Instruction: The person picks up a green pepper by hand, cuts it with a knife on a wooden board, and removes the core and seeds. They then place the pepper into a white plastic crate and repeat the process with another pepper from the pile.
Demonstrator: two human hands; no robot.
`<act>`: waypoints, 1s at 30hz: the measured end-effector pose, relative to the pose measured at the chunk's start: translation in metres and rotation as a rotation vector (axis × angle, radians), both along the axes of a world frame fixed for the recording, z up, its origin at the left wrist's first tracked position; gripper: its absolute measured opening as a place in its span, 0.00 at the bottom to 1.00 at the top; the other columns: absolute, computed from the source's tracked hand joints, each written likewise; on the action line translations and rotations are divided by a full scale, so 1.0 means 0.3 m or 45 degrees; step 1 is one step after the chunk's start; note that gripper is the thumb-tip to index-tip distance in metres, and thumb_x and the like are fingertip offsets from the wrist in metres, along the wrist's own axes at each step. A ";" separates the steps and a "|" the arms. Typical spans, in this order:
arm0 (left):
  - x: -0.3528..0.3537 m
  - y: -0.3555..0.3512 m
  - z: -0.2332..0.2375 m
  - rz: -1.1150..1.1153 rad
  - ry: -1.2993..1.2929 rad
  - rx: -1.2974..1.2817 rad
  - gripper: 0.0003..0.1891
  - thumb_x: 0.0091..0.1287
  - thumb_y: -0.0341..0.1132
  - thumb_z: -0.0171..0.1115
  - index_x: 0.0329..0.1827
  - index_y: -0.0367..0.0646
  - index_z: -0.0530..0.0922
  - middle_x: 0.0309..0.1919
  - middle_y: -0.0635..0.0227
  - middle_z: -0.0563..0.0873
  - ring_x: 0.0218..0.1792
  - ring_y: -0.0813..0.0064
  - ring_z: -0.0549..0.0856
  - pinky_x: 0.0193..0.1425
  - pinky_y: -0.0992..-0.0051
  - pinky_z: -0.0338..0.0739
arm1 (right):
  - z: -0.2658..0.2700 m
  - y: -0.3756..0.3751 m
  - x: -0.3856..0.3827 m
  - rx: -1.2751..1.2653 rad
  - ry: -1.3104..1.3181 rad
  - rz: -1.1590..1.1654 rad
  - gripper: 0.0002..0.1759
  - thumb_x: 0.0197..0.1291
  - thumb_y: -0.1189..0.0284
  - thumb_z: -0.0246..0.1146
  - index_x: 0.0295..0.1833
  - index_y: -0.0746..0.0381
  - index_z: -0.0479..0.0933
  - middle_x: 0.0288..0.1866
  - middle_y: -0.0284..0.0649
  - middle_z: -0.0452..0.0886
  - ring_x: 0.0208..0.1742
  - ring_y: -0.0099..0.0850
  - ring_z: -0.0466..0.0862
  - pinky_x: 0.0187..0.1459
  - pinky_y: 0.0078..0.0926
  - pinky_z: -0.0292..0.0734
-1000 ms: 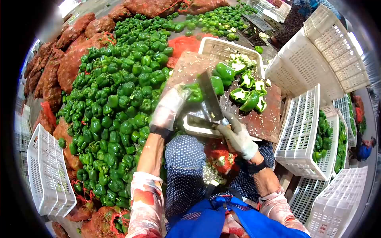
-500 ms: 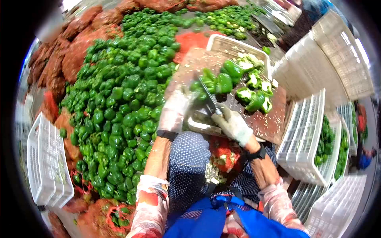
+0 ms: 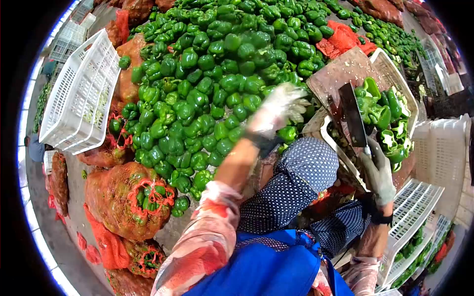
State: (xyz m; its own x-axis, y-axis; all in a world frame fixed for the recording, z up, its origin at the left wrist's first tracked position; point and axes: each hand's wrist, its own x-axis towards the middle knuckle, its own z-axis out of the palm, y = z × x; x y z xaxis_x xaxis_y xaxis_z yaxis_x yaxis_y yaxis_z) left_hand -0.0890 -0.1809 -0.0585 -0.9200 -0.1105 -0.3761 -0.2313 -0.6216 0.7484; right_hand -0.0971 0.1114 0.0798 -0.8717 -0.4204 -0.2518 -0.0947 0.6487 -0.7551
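From the head camera, the person's gloved left hand [image 3: 276,111] is stretched out to the left over the big pile of green peppers [image 3: 217,74]. Its fingers are spread wide and a little blurred, with nothing in the grip that I can make out, and it hovers just above the peppers at the pile's near right edge. The gloved right hand [image 3: 379,172] is closed around the handle of a cleaver [image 3: 353,116], whose broad blade points up and away, standing over the near part of the cutting board [image 3: 340,74]. The board lies across a white crate [image 3: 390,66] at the right, and cut pepper pieces [image 3: 390,123] are heaped along the board's right side, just beside the blade. Far left, an empty-looking white basket [image 3: 81,93] leans at the edge of the pile. Nearer in, an orange mesh sack [image 3: 123,197] holds more peppers. More white crates [image 3: 439,158] stand at the right.
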 end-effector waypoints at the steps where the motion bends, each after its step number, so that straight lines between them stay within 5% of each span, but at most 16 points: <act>1: 0.088 -0.065 -0.067 0.143 -0.002 0.113 0.16 0.70 0.33 0.62 0.57 0.37 0.71 0.38 0.57 0.85 0.29 0.70 0.85 0.27 0.71 0.82 | -0.011 0.000 -0.025 0.136 0.025 0.036 0.25 0.64 0.69 0.60 0.66 0.68 0.72 0.51 0.47 0.84 0.53 0.31 0.80 0.57 0.27 0.72; 2: 0.144 -0.154 -0.072 0.133 -0.260 -0.272 0.18 0.68 0.34 0.64 0.56 0.36 0.73 0.38 0.60 0.85 0.30 0.72 0.84 0.29 0.72 0.82 | -0.102 0.036 -0.054 -0.072 0.008 -0.036 0.25 0.66 0.68 0.61 0.65 0.68 0.72 0.50 0.47 0.84 0.53 0.30 0.80 0.56 0.27 0.74; 5: 0.399 -0.462 -0.220 0.324 -0.276 -0.883 0.26 0.66 0.38 0.65 0.64 0.33 0.73 0.53 0.53 0.84 0.49 0.65 0.84 0.47 0.69 0.83 | -0.110 0.021 -0.089 -0.040 0.030 -0.060 0.23 0.68 0.70 0.61 0.65 0.68 0.72 0.53 0.43 0.83 0.52 0.26 0.79 0.55 0.24 0.74; 7: 0.455 -0.727 -0.387 0.415 -0.219 -1.441 0.18 0.61 0.37 0.67 0.50 0.35 0.81 0.41 0.57 0.87 0.44 0.69 0.84 0.53 0.71 0.79 | -0.113 -0.017 -0.103 -0.118 -0.073 -0.170 0.23 0.69 0.72 0.59 0.67 0.68 0.71 0.54 0.40 0.82 0.52 0.25 0.79 0.55 0.24 0.74; 9: 0.461 -0.854 -0.369 0.080 -0.740 -1.995 0.27 0.60 0.45 0.67 0.59 0.39 0.78 0.50 0.46 0.85 0.52 0.50 0.85 0.59 0.63 0.78 | -0.109 -0.031 -0.104 -0.205 -0.128 -0.207 0.23 0.69 0.72 0.59 0.68 0.68 0.70 0.53 0.39 0.82 0.50 0.24 0.78 0.53 0.23 0.74; 11: 0.376 -0.819 -0.253 -0.332 -1.149 -2.013 0.41 0.61 0.49 0.67 0.73 0.37 0.64 0.55 0.46 0.84 0.56 0.50 0.84 0.61 0.65 0.78 | -0.086 -0.048 -0.101 -0.168 -0.135 -0.224 0.24 0.69 0.69 0.59 0.68 0.67 0.70 0.52 0.38 0.81 0.49 0.23 0.78 0.53 0.22 0.74; 13: 0.345 -0.840 -0.360 -0.508 -1.133 -2.168 0.46 0.61 0.52 0.64 0.80 0.47 0.53 0.59 0.43 0.80 0.59 0.48 0.81 0.65 0.61 0.75 | -0.075 -0.051 -0.102 -0.117 -0.158 -0.202 0.25 0.69 0.68 0.60 0.68 0.67 0.70 0.52 0.37 0.81 0.50 0.23 0.77 0.53 0.21 0.73; 16: 0.275 -0.874 -0.423 -0.552 -1.284 -2.110 0.48 0.61 0.52 0.63 0.82 0.49 0.48 0.61 0.44 0.79 0.58 0.49 0.81 0.65 0.60 0.74 | -0.110 -0.026 -0.109 -0.089 -0.087 -0.222 0.26 0.70 0.67 0.59 0.69 0.69 0.68 0.54 0.37 0.79 0.48 0.21 0.74 0.52 0.20 0.71; 17: 0.256 -0.891 -0.422 -0.536 -1.286 -1.945 0.48 0.57 0.47 0.66 0.81 0.54 0.52 0.69 0.50 0.74 0.66 0.51 0.77 0.69 0.61 0.72 | -0.116 -0.019 -0.111 -0.104 -0.115 -0.247 0.27 0.70 0.67 0.59 0.69 0.69 0.68 0.54 0.37 0.79 0.48 0.21 0.74 0.53 0.20 0.71; 21: 0.269 -0.926 -0.439 -0.483 -1.115 -1.816 0.49 0.48 0.48 0.71 0.78 0.53 0.60 0.57 0.50 0.84 0.57 0.55 0.84 0.62 0.63 0.77 | -0.095 -0.019 -0.119 -0.093 -0.251 -0.225 0.30 0.68 0.67 0.59 0.72 0.65 0.66 0.61 0.38 0.76 0.54 0.25 0.75 0.58 0.23 0.71; 22: 0.286 -0.908 -0.449 -0.308 -0.904 -1.671 0.45 0.53 0.45 0.69 0.77 0.51 0.62 0.54 0.50 0.85 0.53 0.56 0.85 0.64 0.64 0.75 | -0.094 -0.033 -0.109 -0.140 -0.227 -0.281 0.26 0.69 0.71 0.57 0.70 0.69 0.68 0.54 0.36 0.78 0.51 0.23 0.75 0.55 0.21 0.71; 25: 0.325 -0.796 -0.376 0.200 -0.334 -0.800 0.33 0.67 0.35 0.59 0.76 0.43 0.63 0.61 0.58 0.81 0.57 0.65 0.81 0.74 0.69 0.61 | -0.103 -0.028 -0.111 -0.224 -0.225 -0.261 0.26 0.68 0.72 0.57 0.70 0.69 0.68 0.55 0.37 0.79 0.53 0.24 0.76 0.57 0.22 0.71; 27: 0.302 -0.726 -0.280 0.239 -0.051 -0.670 0.33 0.67 0.34 0.57 0.76 0.38 0.61 0.60 0.65 0.80 0.58 0.72 0.78 0.65 0.74 0.71 | -0.140 0.017 -0.123 -0.274 -0.199 -0.210 0.26 0.68 0.71 0.58 0.70 0.67 0.68 0.56 0.44 0.81 0.53 0.25 0.79 0.56 0.26 0.75; 30: 0.194 -0.495 -0.050 -0.064 0.296 -0.792 0.35 0.65 0.41 0.61 0.75 0.39 0.64 0.67 0.63 0.75 0.65 0.70 0.75 0.68 0.70 0.72 | -0.087 -0.011 -0.114 0.017 -0.240 -0.217 0.27 0.69 0.68 0.60 0.70 0.66 0.68 0.54 0.47 0.83 0.48 0.29 0.83 0.50 0.27 0.79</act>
State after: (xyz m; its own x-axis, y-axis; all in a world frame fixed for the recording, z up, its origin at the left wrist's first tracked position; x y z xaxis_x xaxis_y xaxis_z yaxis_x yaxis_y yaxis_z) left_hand -0.0309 -0.3295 -0.0734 -0.9791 -0.1977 -0.0475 -0.0383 -0.0502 0.9980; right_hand -0.1313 0.1081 0.0537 -0.8668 -0.2671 -0.4211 0.1585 0.6532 -0.7404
